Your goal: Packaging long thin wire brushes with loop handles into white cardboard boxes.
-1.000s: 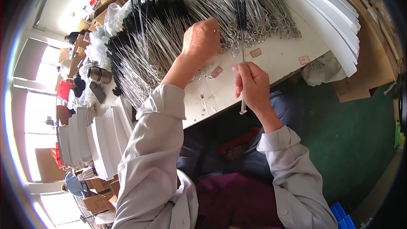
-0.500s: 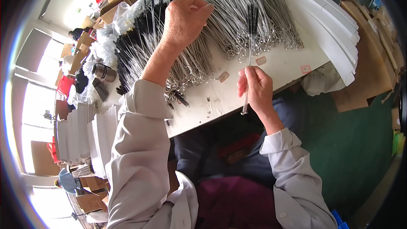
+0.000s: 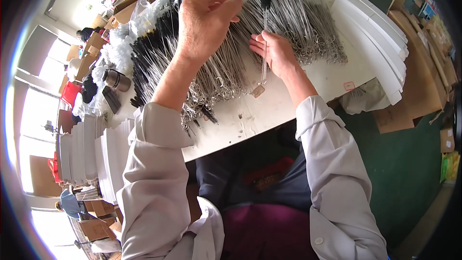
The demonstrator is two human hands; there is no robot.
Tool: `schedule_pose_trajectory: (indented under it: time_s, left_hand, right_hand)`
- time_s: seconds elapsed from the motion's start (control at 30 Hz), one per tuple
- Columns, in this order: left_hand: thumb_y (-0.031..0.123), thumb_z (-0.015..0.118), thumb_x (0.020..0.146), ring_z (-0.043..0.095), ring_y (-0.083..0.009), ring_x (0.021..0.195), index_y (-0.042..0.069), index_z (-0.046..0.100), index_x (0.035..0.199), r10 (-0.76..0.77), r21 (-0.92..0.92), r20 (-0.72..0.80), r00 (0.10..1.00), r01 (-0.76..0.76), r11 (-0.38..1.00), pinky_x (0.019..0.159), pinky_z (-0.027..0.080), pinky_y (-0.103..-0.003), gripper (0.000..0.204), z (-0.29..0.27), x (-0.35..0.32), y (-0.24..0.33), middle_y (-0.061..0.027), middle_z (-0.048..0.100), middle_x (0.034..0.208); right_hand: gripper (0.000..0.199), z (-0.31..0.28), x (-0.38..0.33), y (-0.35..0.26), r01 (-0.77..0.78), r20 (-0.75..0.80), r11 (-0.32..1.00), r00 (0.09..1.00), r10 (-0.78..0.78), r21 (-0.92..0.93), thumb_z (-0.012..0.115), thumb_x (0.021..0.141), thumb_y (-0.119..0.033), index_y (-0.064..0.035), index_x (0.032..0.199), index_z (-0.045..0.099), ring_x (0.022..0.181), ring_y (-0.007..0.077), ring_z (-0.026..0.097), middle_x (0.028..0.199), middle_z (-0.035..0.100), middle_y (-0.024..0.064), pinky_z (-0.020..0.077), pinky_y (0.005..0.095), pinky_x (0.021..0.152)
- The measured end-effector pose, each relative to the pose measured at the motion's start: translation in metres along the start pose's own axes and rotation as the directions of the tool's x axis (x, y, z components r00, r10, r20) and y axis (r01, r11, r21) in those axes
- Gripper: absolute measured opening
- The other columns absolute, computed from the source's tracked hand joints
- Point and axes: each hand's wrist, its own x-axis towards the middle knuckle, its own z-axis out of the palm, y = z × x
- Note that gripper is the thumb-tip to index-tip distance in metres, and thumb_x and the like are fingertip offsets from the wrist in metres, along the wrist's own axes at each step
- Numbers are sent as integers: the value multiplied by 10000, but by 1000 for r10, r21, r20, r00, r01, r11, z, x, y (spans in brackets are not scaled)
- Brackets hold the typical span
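Note:
My right hand (image 3: 276,53) is closed on a few thin wire straw brushes (image 3: 265,7), held upright with black bristles at the top and wire loops below. My left hand (image 3: 207,21) is raised over the brush piles with fingers pinched; what they hold, if anything, is hidden. Beneath and beside it lies a pile of black-bristled brushes (image 3: 156,58), their loops toward me. Farther right, behind my right hand, spreads a pile of white-bristled brushes (image 3: 288,14), loops also facing me.
A white table (image 3: 226,132) bears the piles. White card strips (image 3: 373,33) curve along its right end, beside cardboard (image 3: 409,82). At left stand a metal flask (image 3: 117,80), a dark box (image 3: 112,99) and stacked white boards (image 3: 113,159). Other people are in the background.
My right hand has moved up and left with the straw brushes, closer to my left hand. My left hand has shifted slightly and stays pinched over the piles.

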Motion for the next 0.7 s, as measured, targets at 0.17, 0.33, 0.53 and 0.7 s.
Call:
schedule_pose_trajectory:
  time_s: [0.17,0.33,0.53,0.7]
  left_hand:
    - [69,655,984,740,-209,938,-68,684,971,62,-27,29,998,-61,998,781,622,-315,140,-10,-14,25,-194,733,1070]
    - [91,592,1005,739,-283,998,-53,693,998,87,-245,-40,995,-94,965,854,623,-397,177,-41,-11,39,-206,735,1065]
    - [73,518,1011,707,-370,1096,-91,667,1132,43,-491,-113,993,-93,866,944,593,-458,253,-78,-10,42,-236,717,1128]
    - [85,504,1019,673,-414,1159,-118,654,1118,-3,-640,-137,991,-86,763,1056,532,-472,271,-108,-4,25,-269,694,1193]
  right_hand:
    - [296,3,2,0,-13,-72,999,997,10,-36,548,1049,-197,94,1094,571,1114,367,639,1155,606,223,551,466,1018]
    - [345,9,-3,-3,-20,-105,997,994,12,-75,546,1067,-216,111,1172,528,1212,407,614,1314,574,294,521,489,1082]
    - [336,4,1,4,-9,-90,992,996,-3,-126,540,1064,-209,116,1144,568,1204,387,623,1317,578,296,521,480,1076]
    - [307,17,-2,9,89,-155,948,978,-142,-306,542,1054,-185,112,1052,620,1098,346,679,1196,659,267,566,458,1013]
